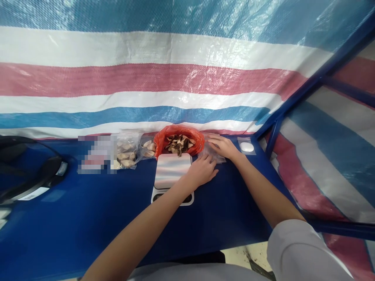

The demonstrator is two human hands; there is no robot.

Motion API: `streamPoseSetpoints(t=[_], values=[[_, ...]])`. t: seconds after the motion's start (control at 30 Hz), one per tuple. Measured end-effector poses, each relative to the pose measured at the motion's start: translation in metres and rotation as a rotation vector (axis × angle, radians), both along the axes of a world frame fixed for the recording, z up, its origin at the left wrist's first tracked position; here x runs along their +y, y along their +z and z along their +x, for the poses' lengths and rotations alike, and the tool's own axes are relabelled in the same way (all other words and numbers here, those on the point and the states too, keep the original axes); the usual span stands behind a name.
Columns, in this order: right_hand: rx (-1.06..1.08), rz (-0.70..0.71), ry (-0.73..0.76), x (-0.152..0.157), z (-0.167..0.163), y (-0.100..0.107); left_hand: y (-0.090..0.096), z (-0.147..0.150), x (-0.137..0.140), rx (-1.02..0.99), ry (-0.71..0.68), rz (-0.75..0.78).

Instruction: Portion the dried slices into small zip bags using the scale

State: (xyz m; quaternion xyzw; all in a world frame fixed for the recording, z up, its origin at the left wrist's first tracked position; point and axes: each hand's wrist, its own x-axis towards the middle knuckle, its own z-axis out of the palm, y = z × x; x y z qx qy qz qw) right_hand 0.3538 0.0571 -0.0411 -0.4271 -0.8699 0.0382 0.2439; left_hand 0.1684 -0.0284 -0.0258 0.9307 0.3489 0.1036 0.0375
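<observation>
Both my hands are over a stack of clear plastic bags [220, 159] at the back of the blue table. My left hand [201, 170] rests at the near left edge of the bags, fingertips touching them and thumb held apart. Stretched across the far side of the bags are the fingers of my right hand [223, 147]. Just left of the bags, an open red plastic bag [159, 141] holds dried brown, curled pieces [179, 144]. A kitchen scale [171, 171] with a shiny platform sits in front of it, its lower part partly hidden by my left forearm.
Clear bags of pale pieces [125, 156] and a smaller filled bag [149, 149] lie left of the red bag. At right is a small bag with a white oval item [247, 147]. A black strapped object [55, 171] lies far left. Striped sheeting [152, 80] hangs behind the table.
</observation>
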Motion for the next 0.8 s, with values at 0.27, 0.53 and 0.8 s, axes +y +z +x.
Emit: streamPoseSetpoints(t=[0.27, 0.53, 0.8], values=[[0.226, 0.039, -0.061, -0.038, -0.001, 0.029, 0.014, -0.023, -0.005, -0.159, 0.001, 0.123], [0.117, 0.030, -0.119, -0.105, -0.035, 0.016, 0.017, -0.106, -0.022, -0.376, 0.142, 0.231], [-0.066, 0.035, -0.209, -0.132, -0.067, -0.006, -0.004, -0.189, -0.035, -0.442, 0.378, 0.227]])
